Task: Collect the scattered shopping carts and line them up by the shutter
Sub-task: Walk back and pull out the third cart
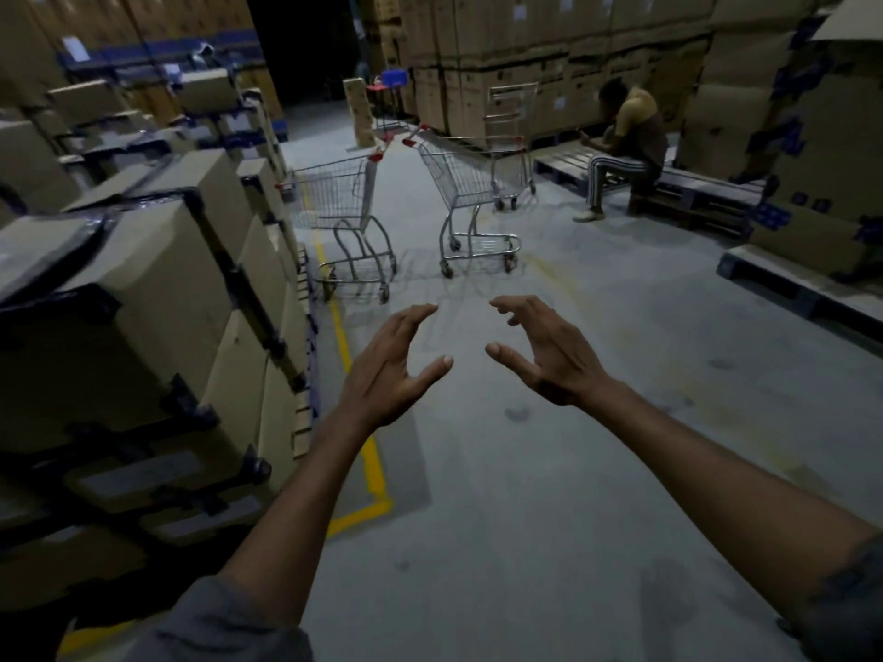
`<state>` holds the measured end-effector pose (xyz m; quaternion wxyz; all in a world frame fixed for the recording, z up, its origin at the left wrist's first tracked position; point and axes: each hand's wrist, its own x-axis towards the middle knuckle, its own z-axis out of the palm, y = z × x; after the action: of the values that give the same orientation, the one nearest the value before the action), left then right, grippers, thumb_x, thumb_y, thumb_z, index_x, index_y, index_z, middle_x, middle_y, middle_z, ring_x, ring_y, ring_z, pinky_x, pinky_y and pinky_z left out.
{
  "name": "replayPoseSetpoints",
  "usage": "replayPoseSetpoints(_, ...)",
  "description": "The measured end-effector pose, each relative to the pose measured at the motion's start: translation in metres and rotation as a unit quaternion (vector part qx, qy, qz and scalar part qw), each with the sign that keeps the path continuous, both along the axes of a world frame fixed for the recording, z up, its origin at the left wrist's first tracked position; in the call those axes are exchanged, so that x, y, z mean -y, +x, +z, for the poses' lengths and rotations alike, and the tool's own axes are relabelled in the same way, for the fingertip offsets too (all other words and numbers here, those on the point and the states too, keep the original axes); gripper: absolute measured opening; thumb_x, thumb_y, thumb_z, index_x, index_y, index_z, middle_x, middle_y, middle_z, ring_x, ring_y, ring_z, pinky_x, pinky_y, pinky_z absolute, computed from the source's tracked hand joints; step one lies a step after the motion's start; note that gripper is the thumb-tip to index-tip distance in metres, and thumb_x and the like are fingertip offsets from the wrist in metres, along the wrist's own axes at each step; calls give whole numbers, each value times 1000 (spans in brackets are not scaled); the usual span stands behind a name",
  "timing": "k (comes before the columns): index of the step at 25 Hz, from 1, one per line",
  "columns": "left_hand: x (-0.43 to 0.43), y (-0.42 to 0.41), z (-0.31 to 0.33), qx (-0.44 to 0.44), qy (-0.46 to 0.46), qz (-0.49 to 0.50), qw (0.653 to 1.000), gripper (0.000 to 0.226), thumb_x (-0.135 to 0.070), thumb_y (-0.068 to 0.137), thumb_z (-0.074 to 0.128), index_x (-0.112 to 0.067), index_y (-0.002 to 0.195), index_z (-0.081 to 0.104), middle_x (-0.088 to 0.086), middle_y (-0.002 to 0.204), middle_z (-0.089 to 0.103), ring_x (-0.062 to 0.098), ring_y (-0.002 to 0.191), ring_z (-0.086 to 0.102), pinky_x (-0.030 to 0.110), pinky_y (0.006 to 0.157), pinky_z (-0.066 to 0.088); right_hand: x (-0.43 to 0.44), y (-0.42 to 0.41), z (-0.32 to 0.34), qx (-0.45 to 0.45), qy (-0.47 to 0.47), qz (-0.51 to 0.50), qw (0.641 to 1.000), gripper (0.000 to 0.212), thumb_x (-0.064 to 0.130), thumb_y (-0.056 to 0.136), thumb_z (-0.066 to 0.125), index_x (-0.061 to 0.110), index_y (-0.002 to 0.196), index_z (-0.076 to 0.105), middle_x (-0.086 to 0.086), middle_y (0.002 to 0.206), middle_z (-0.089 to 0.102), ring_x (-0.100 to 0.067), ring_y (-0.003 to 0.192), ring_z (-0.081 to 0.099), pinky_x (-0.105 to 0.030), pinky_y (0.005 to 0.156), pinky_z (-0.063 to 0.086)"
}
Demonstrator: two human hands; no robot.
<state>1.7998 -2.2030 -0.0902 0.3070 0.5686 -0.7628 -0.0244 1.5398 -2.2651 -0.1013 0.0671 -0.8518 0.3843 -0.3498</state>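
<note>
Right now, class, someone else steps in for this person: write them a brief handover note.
Left hand and right hand: both open, fingers spread, holding nothing.
Two empty carts stand apart ahead: the left cart by the stacked boxes, the right cart mid-aisle. A third cart stands behind it by the far stacks.
Done: nothing lined up in view; no shutter visible.
Left: collect every cart.

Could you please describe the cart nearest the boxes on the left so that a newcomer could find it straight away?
Follow the yellow floor line along the stacked boxes on the left. The left cart stands at that line. Unlike the right cart, its basket opens towards the boxes.
</note>
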Motion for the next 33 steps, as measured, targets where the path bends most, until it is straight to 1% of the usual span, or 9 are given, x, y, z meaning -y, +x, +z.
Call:
replayPoseSetpoints(6, 198, 31, -31, -19, 60, 26, 998, 55, -69, 93, 49, -43, 141, 43, -16, 145, 44, 11, 131, 45, 38, 98, 44, 194, 45, -24, 34, 104, -21, 994, 48, 69, 97, 43, 40, 135, 45, 15, 123, 56, -2, 101, 58, -38, 82, 54)
replayPoseSetpoints(10, 341, 51, -49, -44, 86, 88, 991, 56, -76, 89, 46, -41, 132, 53, -16, 136, 56, 10, 121, 55, 40, 95, 50, 334, 65, -39, 46, 155, -14, 987, 46, 71, 96, 43, 40, 129, 51, 18, 114, 60, 3, 97, 59, -32, 78, 50)
replayPoseSetpoints(15, 494, 79, -39, -67, 92, 147, 982, 52, -73, 89, 48, -38, 127, 58, -15, 126, 62, 11, 109, 62, 39, 88, 54, 499, 104, -27, 34, 174, 3, 984, 45, 69, 95, 47, 36, 125, 56, 17, 110, 63, 0, 94, 60, -29, 74, 45)
replayPoseSetpoints(18, 583, 109, -39, -89, 105, 173, 975, 49, -70, 88, 51, -37, 122, 61, -16, 121, 65, 9, 103, 64, 37, 86, 55, 589, 136, -26, 28, 167, 5, 986, 44, 67, 96, 47, 35, 125, 56, 15, 111, 63, -3, 95, 61, -30, 76, 47)
replayPoseSetpoints(21, 673, 145, -47, -75, 78, 172, 979, 45, -64, 89, 55, -36, 123, 60, -16, 126, 63, 8, 110, 61, 35, 86, 53, 679, 173, -36, -9, 112, -5, 994, 49, 66, 95, 49, 33, 131, 53, 10, 121, 61, -9, 108, 56, -34, 85, 49)
replayPoseSetpoints(23, 733, 170, -55, -27, 14, 150, 988, 46, -54, 89, 61, -33, 129, 57, -11, 129, 60, 12, 115, 59, 35, 86, 52, 738, 199, -44, -38, 38, -16, 998, 51, 62, 96, 52, 30, 134, 51, 5, 129, 58, -14, 116, 52, -36, 88, 47)
replayPoseSetpoints(25, 799, 202, -57, 35, -39, 134, 990, 49, -45, 88, 64, -29, 133, 55, -5, 129, 60, 20, 115, 59, 38, 86, 51, 801, 228, -46, -57, -24, -33, 998, 50, 57, 95, 56, 25, 134, 52, 0, 126, 58, -20, 115, 52, -38, 88, 49)
replayPoseSetpoints(29, 908, 258, -45, 158, -64, 116, 979, 50, -39, 87, 64, -24, 134, 54, 0, 129, 61, 26, 113, 60, 40, 86, 50, 908, 283, -37, -118, -76, -65, 988, 49, 53, 92, 56, 23, 131, 53, -3, 120, 59, -26, 111, 54, -46, 86, 50)
replayPoseSetpoints(33, 1006, 287, -35, 86, -61, 128, 986, 44, -43, 89, 61, -26, 129, 58, -3, 121, 65, 22, 108, 63, 40, 81, 54, 999, 322, -18, -66, -44, -71, 994, 44, 54, 94, 57, 23, 126, 59, 2, 118, 62, -21, 111, 56, -40, 86, 49)
